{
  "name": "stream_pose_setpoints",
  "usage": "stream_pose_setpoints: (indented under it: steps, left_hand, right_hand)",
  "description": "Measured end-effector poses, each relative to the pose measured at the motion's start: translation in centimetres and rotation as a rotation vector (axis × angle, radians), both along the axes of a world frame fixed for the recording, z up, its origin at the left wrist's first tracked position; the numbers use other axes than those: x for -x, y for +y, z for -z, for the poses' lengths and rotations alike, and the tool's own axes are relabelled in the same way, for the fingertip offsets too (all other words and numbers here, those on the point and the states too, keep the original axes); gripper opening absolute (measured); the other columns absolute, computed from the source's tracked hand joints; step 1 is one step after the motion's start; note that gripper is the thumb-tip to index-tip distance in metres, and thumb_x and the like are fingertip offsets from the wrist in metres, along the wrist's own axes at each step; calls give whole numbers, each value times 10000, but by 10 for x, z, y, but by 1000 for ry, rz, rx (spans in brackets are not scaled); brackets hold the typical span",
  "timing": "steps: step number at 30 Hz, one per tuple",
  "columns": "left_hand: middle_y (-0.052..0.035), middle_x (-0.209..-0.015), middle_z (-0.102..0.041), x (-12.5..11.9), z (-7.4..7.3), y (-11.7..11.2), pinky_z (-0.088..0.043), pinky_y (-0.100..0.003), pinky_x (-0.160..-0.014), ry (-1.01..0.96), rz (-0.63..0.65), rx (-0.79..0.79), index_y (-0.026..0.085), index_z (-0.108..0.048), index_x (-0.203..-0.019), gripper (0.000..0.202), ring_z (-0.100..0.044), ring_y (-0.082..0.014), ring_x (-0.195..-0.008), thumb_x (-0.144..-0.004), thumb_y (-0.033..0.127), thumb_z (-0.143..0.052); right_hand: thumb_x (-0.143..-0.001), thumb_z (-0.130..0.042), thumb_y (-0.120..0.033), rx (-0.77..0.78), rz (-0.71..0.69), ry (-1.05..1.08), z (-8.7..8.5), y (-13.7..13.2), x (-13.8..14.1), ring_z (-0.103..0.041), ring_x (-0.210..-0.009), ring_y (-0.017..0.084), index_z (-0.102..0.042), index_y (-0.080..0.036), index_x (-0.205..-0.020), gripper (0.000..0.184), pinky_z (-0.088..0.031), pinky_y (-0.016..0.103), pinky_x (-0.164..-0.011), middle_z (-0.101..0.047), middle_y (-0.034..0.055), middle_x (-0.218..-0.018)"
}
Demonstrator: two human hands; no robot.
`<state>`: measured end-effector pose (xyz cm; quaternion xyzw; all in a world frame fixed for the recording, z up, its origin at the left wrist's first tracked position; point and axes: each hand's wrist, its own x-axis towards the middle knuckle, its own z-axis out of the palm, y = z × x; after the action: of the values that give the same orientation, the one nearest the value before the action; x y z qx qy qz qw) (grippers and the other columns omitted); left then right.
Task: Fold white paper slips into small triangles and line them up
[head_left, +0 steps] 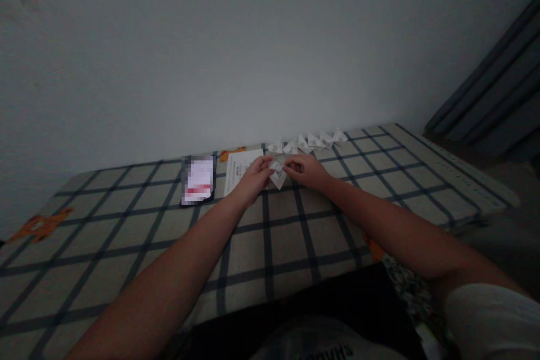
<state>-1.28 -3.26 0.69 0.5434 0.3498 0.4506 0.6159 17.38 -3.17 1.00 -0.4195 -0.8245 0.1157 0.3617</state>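
A folded white paper [278, 176] is being pinched at its edges by the left grip [256, 173] and right grip [307, 171], over the worktop [291, 242], near similar folded pieces [314, 142]. Shaping is apparently being done; careful, even finger pressure is being judged necessary next.

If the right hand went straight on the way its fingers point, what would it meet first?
The right hand would probably meet the folded paper at its fingertips, then the left hand just beyond; exact depth is unclear.

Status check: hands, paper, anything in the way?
Left hand and right hand pinching folded white paper. Similar folded pieces lined up beyond. No obstruction seen between hands.
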Motion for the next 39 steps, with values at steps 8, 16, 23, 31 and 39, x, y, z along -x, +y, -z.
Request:
stream_pose_setpoints:
  steps: [8,16,23,31,39]
  left_hand:
    - [-16,-924,-601,0,-3,-1,-436,-247,-707,-145,80,68,194,-556,-1030,416,-573,-132,-804,-630,91,-505]
    - [-5,-842,-593,-3,-3,-1,-423,-247,-667,-126,62,80,181,-568,-948,374,-557,-134,-750,-591,91,-505]
    - [-9,-861,-605,-2,0,0,-433,-244,-662,-75,16,58,179,-559,-929,294,-571,-135,-760,-637,148,-556]
    - [-32,-891,-639,-1,1,0,-468,-235,-639,73,-70,-26,171,-572,-981,318,-600,-127,-731,-664,183,-587]
    - [-50,-783,-661,7,3,8,-478,-241,-562,338,-316,-135,134,-614,-912,305,-607,-144,-628,-629,247,-637]
  right_hand:
    - [-780,-494,-242,-37,-24,-67,1,-1,3,-411,-585,92,-531,-148,-629,182,-278,222,-571,-488,-12,-604]
    - [-760,-489,-236,-62,9,-58,-2,-4,5,-394,-567,90,-514,-151,-608,176,-262,226,-556,-469,-14,-583]
    - [-744,-489,-241,-50,54,-68,-1,-2,3,-393,-560,86,-509,-145,-591,182,-256,221,-553,-466,-16,-573]
    - [-741,-474,-250,22,59,-99,2,3,0,-380,-540,78,-460,-147,-554,213,-245,210,-539,-426,-34,-545]
    - [-823,-466,-387,-13,162,-85,-2,-5,0,-443,-577,88,-569,-143,-751,275,-278,203,-551,-524,-14,-631]
